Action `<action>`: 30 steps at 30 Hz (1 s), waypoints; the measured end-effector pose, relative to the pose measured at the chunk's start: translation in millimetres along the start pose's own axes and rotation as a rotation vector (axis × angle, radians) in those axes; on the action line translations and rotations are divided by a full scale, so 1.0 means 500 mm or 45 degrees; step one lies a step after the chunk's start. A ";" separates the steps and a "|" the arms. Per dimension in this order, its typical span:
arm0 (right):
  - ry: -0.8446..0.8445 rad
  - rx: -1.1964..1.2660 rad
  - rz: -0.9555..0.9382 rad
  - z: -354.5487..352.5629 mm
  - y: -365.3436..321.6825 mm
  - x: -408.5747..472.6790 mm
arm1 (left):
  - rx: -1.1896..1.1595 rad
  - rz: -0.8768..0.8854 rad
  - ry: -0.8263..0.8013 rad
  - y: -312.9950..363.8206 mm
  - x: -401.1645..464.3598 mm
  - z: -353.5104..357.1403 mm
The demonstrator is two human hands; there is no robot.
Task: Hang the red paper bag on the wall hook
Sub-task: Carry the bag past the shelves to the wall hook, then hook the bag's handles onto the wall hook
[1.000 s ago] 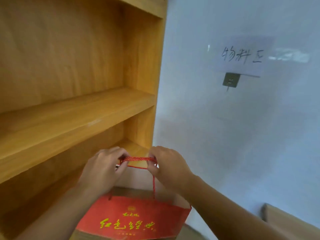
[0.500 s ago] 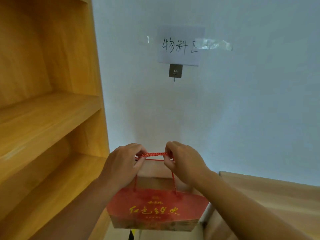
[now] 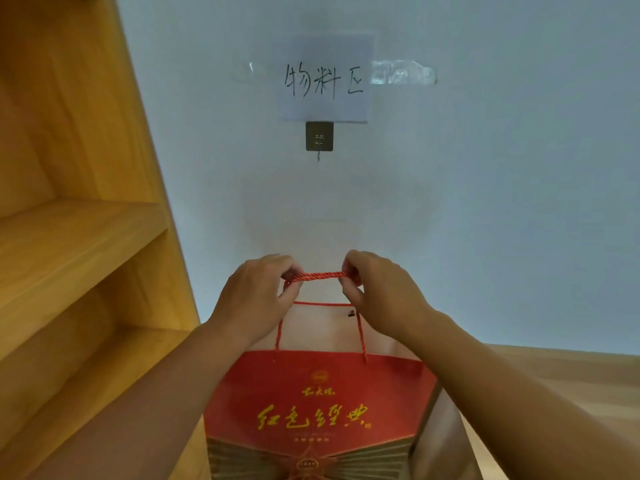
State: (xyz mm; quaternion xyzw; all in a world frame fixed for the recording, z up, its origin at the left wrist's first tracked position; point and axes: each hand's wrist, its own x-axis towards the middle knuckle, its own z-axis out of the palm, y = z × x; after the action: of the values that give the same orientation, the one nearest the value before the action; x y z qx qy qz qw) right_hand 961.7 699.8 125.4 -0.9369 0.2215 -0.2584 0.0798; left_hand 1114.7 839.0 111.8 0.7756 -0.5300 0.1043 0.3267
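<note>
The red paper bag (image 3: pixel 318 403) with yellow lettering hangs in front of me at the bottom centre. Its red rope handles (image 3: pixel 318 277) are stretched taut between my left hand (image 3: pixel 256 299) and my right hand (image 3: pixel 381 292), each pinching one end. The wall hook (image 3: pixel 319 136), a small dark square plate with a thin metal prong below it, is fixed to the pale wall straight above the handles, well apart from them. The bag's mouth is open and its pale inside shows.
A white paper note (image 3: pixel 323 81) with handwritten characters is taped just above the hook. A wooden shelving unit (image 3: pixel 79 237) fills the left side, close to my left arm. A wooden surface (image 3: pixel 561 382) lies at the lower right.
My view has swung from the shelves to the wall, and the hook now sits above the handles. Both hands have carried the bag to the right, away from the shelf, still gripping the rope.
</note>
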 end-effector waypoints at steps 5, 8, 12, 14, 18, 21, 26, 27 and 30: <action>0.015 0.166 0.009 -0.007 0.037 0.060 | -0.012 -0.076 0.031 0.001 0.062 0.014; 0.047 0.211 0.009 0.000 0.052 0.110 | -0.019 -0.096 0.039 -0.014 0.107 0.019; 0.074 0.225 -0.008 0.016 0.082 0.191 | -0.010 -0.088 0.062 -0.047 0.175 0.031; 0.083 0.239 -0.013 0.027 0.100 0.231 | -0.013 -0.073 0.068 -0.068 0.212 0.039; 0.098 0.251 -0.010 0.048 0.120 0.309 | 0.017 -0.010 0.092 -0.112 0.289 0.049; 0.121 0.262 -0.003 0.054 0.126 0.378 | -0.018 0.030 0.116 -0.147 0.354 0.049; 0.192 0.341 0.055 0.065 0.129 0.485 | -0.107 0.090 0.117 -0.209 0.472 0.039; 0.209 0.353 0.068 0.068 0.130 0.502 | -0.118 0.104 0.111 -0.220 0.494 0.039; 0.234 0.367 0.104 0.079 0.142 0.552 | -0.146 0.128 0.122 -0.246 0.548 0.047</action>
State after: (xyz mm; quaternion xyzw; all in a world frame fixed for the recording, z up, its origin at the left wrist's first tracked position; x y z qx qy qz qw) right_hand 1167.6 512.4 196.9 -0.8784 0.2264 -0.3686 0.2032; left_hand 1334.2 645.4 184.3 0.7220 -0.5573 0.1270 0.3899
